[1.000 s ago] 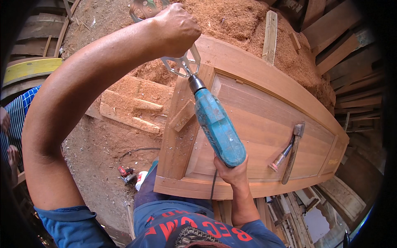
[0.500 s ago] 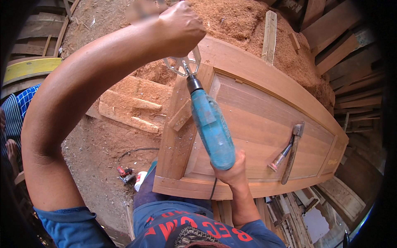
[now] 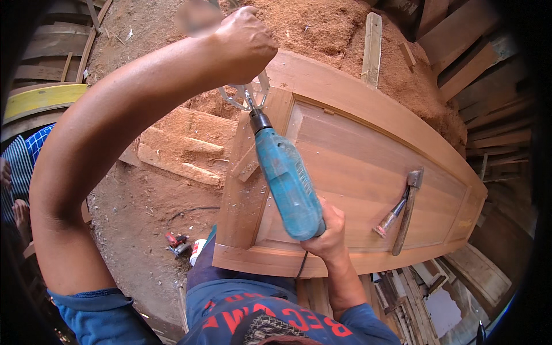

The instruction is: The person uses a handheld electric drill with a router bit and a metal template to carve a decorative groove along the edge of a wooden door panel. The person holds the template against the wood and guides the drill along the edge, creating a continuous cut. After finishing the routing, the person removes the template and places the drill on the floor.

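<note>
A blue power drill [image 3: 289, 183] with a black chuck lies across the view above a wooden panel door. My right hand [image 3: 329, 231] is wrapped round its rear grip, where a black cord hangs down. Far ahead, my left hand [image 3: 247, 43] is closed in a fist over a pale, open-sided metal frame [image 3: 261, 92]. The drill bit [image 3: 249, 98] points up inside this frame toward the fist. What the fingers grip exactly is hidden. Under the drill, the reddish-brown door [image 3: 368, 155] has a raised panel, and a small wood block [image 3: 247, 165] rests near its left end.
On the door lie a hammer [image 3: 409, 207] and a chisel [image 3: 391, 223]. Sawdust [image 3: 322, 29] is heaped beyond it. A red and grey power tool [image 3: 177, 244] and a white container [image 3: 197, 250] stand on the ground. Another person's hand [image 3: 22, 213] shows at far left.
The drill's chuck end has shifted left, with the metal frame and my left hand moving the same way. My right hand still grips the drill, slightly lower.
</note>
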`<act>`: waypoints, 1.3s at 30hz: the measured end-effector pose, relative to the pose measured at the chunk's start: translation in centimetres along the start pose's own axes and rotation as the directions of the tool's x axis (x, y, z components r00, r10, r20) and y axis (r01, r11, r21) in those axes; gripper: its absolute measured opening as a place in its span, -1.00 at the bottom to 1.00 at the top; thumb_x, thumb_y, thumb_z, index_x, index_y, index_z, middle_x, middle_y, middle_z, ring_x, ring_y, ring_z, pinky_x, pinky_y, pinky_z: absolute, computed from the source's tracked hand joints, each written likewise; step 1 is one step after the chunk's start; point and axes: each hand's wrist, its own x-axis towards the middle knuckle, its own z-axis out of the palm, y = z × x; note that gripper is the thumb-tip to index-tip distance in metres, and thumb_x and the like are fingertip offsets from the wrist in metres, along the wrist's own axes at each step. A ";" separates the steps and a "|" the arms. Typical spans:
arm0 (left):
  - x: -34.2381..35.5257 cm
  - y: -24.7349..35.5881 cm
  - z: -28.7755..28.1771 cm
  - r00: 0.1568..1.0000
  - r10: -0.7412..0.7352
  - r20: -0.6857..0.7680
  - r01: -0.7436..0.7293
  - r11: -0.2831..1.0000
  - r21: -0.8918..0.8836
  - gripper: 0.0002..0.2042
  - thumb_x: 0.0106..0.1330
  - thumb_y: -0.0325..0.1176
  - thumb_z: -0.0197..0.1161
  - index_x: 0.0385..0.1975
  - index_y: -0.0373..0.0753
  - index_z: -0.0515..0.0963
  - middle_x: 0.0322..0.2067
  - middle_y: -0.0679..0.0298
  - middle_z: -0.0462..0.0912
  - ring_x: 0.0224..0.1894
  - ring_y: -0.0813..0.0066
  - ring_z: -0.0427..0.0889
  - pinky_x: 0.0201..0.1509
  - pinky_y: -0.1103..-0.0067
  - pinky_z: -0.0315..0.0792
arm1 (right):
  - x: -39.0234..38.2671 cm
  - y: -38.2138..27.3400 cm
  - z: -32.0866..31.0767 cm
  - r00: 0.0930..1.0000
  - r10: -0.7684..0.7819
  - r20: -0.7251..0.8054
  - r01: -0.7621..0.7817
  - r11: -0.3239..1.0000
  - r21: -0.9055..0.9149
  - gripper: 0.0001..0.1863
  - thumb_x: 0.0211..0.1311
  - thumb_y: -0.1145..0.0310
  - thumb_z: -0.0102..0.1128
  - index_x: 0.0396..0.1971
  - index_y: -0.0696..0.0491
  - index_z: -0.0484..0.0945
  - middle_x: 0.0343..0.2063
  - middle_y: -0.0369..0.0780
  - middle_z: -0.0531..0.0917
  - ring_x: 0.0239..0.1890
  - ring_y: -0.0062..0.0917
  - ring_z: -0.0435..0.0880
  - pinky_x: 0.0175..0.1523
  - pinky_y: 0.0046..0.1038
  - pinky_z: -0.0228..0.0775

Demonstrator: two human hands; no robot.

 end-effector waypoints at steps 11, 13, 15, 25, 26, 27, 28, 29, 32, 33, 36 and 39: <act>-2.7 0.9 0.9 0.992 -0.102 -0.081 0.095 0.992 -0.080 -0.89 0.13 -0.36 0.44 -0.60 -0.12 0.71 -0.54 0.26 0.74 -0.40 0.36 0.73 -0.04 0.37 0.39 | -0.6 -2.1 1.0 0.994 0.102 -0.026 -0.098 0.985 0.143 -0.62 0.03 0.56 0.47 -0.09 0.23 0.64 -0.38 -0.16 0.75 -0.34 -0.43 0.80 -0.17 -0.42 0.62; -3.2 1.2 1.0 0.986 -0.114 -0.122 0.104 0.991 -0.083 -0.89 0.15 -0.37 0.41 -0.60 -0.12 0.70 -0.54 0.26 0.73 -0.40 0.35 0.73 -0.05 0.37 0.40 | -1.1 -1.5 0.9 0.995 0.096 0.013 -0.096 0.986 0.139 -0.54 0.02 0.55 0.53 -0.01 0.20 0.63 -0.31 -0.13 0.78 -0.28 -0.37 0.84 -0.12 -0.40 0.64; -3.3 1.3 1.2 0.984 -0.118 -0.130 0.108 0.990 -0.087 -0.91 0.14 -0.38 0.40 -0.59 -0.12 0.70 -0.55 0.25 0.73 -0.39 0.35 0.75 -0.04 0.36 0.40 | -1.6 -0.9 1.3 0.992 0.126 0.017 -0.127 0.975 0.184 -0.54 0.03 0.54 0.53 -0.02 0.21 0.63 -0.32 -0.15 0.78 -0.29 -0.41 0.83 -0.12 -0.41 0.64; -4.3 2.3 1.0 0.986 -0.121 -0.112 0.114 0.991 -0.072 -0.92 0.17 -0.38 0.37 -0.56 -0.10 0.70 -0.53 0.26 0.73 -0.38 0.38 0.73 0.00 0.41 0.40 | -0.6 -2.4 -0.1 0.997 -0.080 0.008 0.081 0.993 -0.091 -0.46 -0.11 0.53 0.55 -0.01 0.14 0.63 -0.33 -0.15 0.75 -0.33 -0.25 0.78 -0.20 -0.28 0.59; -4.2 2.6 0.5 0.990 -0.115 -0.080 0.115 0.993 -0.014 -0.91 0.20 -0.32 0.40 -0.53 -0.08 0.72 -0.51 0.31 0.74 -0.37 0.43 0.72 -0.02 0.42 0.37 | 0.0 -2.9 -0.8 0.989 -0.128 0.067 0.140 0.967 -0.214 -0.43 -0.17 0.52 0.54 0.00 0.13 0.64 -0.36 -0.16 0.72 -0.35 -0.23 0.74 -0.23 -0.25 0.55; -4.0 3.1 0.0 0.993 -0.108 -0.050 0.110 0.993 0.044 -0.90 0.24 -0.27 0.43 -0.50 -0.06 0.74 -0.48 0.35 0.74 -0.35 0.48 0.70 -0.03 0.44 0.33 | 0.5 -3.3 -1.7 0.978 -0.167 0.127 0.200 0.922 -0.331 -0.40 -0.22 0.51 0.53 0.00 0.11 0.64 -0.40 -0.17 0.69 -0.38 -0.21 0.71 -0.25 -0.23 0.50; -4.0 3.4 -0.3 0.995 -0.101 -0.019 0.103 0.990 0.101 -0.88 0.27 -0.21 0.46 -0.46 -0.04 0.76 -0.45 0.40 0.75 -0.34 0.53 0.69 -0.05 0.45 0.29 | 0.9 -3.7 -2.5 0.962 -0.196 0.192 0.263 0.860 -0.438 -0.36 -0.28 0.49 0.52 0.00 0.10 0.64 -0.43 -0.17 0.67 -0.40 -0.20 0.68 -0.28 -0.21 0.45; -3.9 3.3 -0.4 0.995 -0.091 -0.035 0.094 0.991 0.091 -0.88 0.27 -0.25 0.43 -0.49 -0.07 0.73 -0.48 0.37 0.74 -0.36 0.50 0.68 -0.02 0.46 0.32 | 1.4 -4.2 -3.2 0.950 -0.221 0.222 0.305 0.819 -0.487 -0.35 -0.30 0.48 0.49 0.00 0.08 0.65 -0.46 -0.18 0.63 -0.42 -0.22 0.66 -0.30 -0.22 0.41; -3.8 3.3 -0.3 0.994 -0.082 -0.072 0.086 0.995 0.055 -0.86 0.28 -0.34 0.35 -0.53 -0.14 0.69 -0.52 0.32 0.70 -0.37 0.46 0.66 0.03 0.48 0.37 | 2.7 -5.7 -4.8 0.926 -0.238 0.293 0.370 0.727 -0.579 -0.34 -0.33 0.47 0.47 0.01 0.06 0.67 -0.48 -0.19 0.61 -0.44 -0.26 0.64 -0.31 -0.23 0.37; -4.0 3.3 -0.1 0.993 -0.093 -0.077 0.097 0.994 0.041 -0.87 0.29 -0.34 0.35 -0.52 -0.15 0.69 -0.52 0.32 0.70 -0.36 0.46 0.67 0.03 0.48 0.38 | 3.1 -6.2 -5.2 0.930 -0.214 0.298 0.355 0.730 -0.584 -0.34 -0.30 0.48 0.49 0.02 0.06 0.67 -0.46 -0.18 0.64 -0.42 -0.25 0.67 -0.29 -0.22 0.41; -4.4 3.5 1.5 0.981 -0.171 -0.087 0.172 0.985 0.000 -0.90 0.28 -0.36 0.35 -0.47 -0.15 0.68 -0.50 0.32 0.71 -0.32 0.45 0.70 0.01 0.46 0.39 | 2.5 -5.7 -4.2 0.967 -0.212 0.142 0.249 0.900 -0.357 -0.37 -0.21 0.50 0.54 0.04 0.09 0.68 -0.36 -0.13 0.73 -0.33 -0.19 0.74 -0.21 -0.22 0.53; -5.5 2.9 2.6 0.970 -0.242 -0.037 0.236 0.965 -0.114 -0.93 0.27 -0.37 0.36 -0.42 -0.18 0.67 -0.46 0.26 0.75 -0.27 0.37 0.75 -0.03 0.39 0.42 | 0.8 -5.3 -2.6 0.998 0.035 0.048 -0.035 0.999 0.003 -0.51 0.03 0.53 0.55 0.05 0.15 0.68 -0.26 -0.14 0.80 -0.26 -0.35 0.80 -0.10 -0.35 0.62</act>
